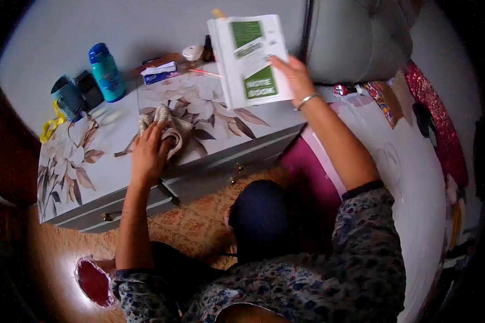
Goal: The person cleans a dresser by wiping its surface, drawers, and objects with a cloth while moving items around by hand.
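My right hand (293, 78) grips a white and green notebook (248, 64) by its right edge and holds it raised above the right part of the dresser top. The cover reads "NOTE BOOK". My left hand (150, 148) is closed on a bunched beige cloth (172, 132), which rests on the flower-patterned dresser top (113, 167) near its front edge. Fingers of the left hand curl over the cloth, and part of it sticks out to the right.
A blue bottle (106, 75), a dark cup (70, 97) and a yellow ribbon (52, 123) stand or lie at the back left. Behind the cloth are a blue and white packet (160, 72) and a small white case (192, 52). A bed (399, 172) adjoins the right side.
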